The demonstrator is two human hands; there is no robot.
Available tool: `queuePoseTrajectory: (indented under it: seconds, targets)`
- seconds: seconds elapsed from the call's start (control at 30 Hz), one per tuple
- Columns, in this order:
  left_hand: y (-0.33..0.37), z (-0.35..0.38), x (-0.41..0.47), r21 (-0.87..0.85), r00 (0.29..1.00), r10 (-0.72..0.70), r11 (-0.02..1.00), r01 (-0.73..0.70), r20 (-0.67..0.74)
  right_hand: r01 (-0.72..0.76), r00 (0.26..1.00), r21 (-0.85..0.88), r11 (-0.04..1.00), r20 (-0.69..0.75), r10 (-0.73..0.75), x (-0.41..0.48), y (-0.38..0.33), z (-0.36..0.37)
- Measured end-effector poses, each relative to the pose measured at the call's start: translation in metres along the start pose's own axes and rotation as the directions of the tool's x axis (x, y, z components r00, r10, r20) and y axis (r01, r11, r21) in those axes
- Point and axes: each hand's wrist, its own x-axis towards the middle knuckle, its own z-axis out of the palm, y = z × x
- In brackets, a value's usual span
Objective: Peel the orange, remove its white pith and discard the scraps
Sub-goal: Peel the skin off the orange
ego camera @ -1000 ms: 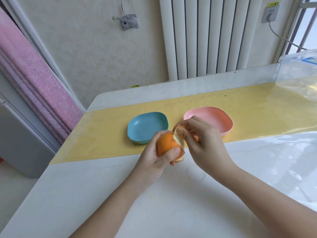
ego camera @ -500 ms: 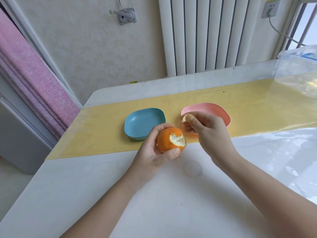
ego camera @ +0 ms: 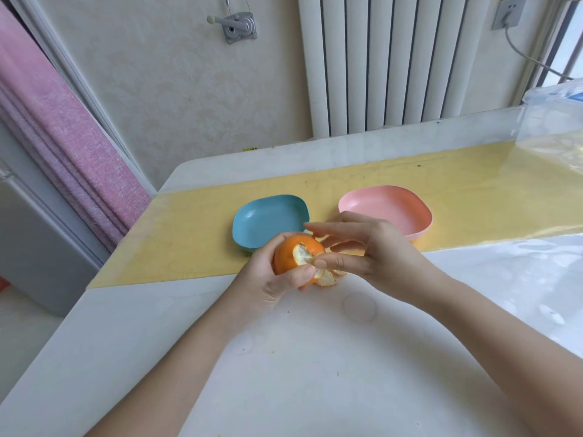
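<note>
Two shallow dishes stand side by side on the yellow runner [ego camera: 189,234] that crosses the white table [ego camera: 315,357]. In the blue dish [ego camera: 268,216] we see only its bare floor; its near edge is hidden behind the left hand [ego camera: 268,282] and the orange [ego camera: 288,252]. The pink dish [ego camera: 388,206] also shows only its smooth inside, and its near left corner is covered by the right hand [ego camera: 378,250]. At the far right a clear plastic container [ego camera: 555,121] is cut off by the frame; we cannot make out what it holds.

The orange is in front of the blue dish, above the table, between both hands. The left hand grips it, with the fingers curled round it from below and the thumb pressed on its front. A pale patch is open in the skin. The right hand has its fingers spread and almost straight, and one fingertip [ego camera: 321,264] lies on the torn rim of this patch. Curled strips of peel [ego camera: 326,279] hang under the orange; we cannot tell whether they are attached to it or touch the table.
</note>
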Motion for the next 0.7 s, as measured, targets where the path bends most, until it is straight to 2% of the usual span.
queuePoseTrajectory:
  seconds: [0.23, 0.53, 0.7]
  targets:
    - [-0.006, 0.001, 0.002, 0.118, 1.0, -0.02, 0.993, 0.019, 0.007, 0.253, 0.967, -0.28, 0.926, 0.046, -0.25, -0.001, 0.0, -0.006]
    - [-0.007, 0.004, 0.0, 0.177, 0.999, -0.033, 0.983, 0.038, -0.03, 0.334, 0.941, -0.522, 0.785, 0.142, -0.306, -0.002, -0.002, 0.004]
    - [-0.008, 0.006, -0.002, 0.168, 0.999, -0.026, 0.985, 0.031, -0.03, 0.346, 0.934, -0.542, 0.766, 0.124, -0.335, -0.002, -0.001, 0.007]
